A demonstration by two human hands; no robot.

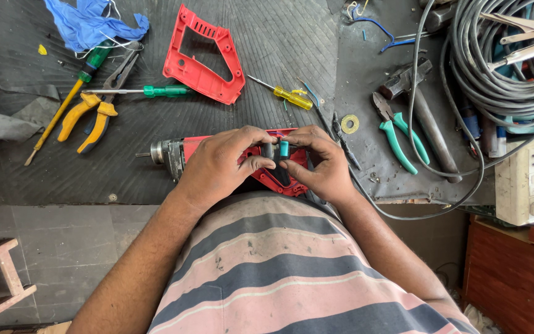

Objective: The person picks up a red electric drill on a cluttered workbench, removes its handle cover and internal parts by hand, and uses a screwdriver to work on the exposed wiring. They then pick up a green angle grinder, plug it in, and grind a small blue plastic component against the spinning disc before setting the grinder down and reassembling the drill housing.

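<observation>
Both hands are on the red drill [174,151] on the table [279,49]. The left hand [217,167] grips it. The right hand [322,167] pinches a small blue part [284,148].

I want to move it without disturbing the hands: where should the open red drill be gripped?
By the metal chuck end, from the person's left. It juts clear of the left hand; both hands, the right hand too, cover the red drill body.
</observation>
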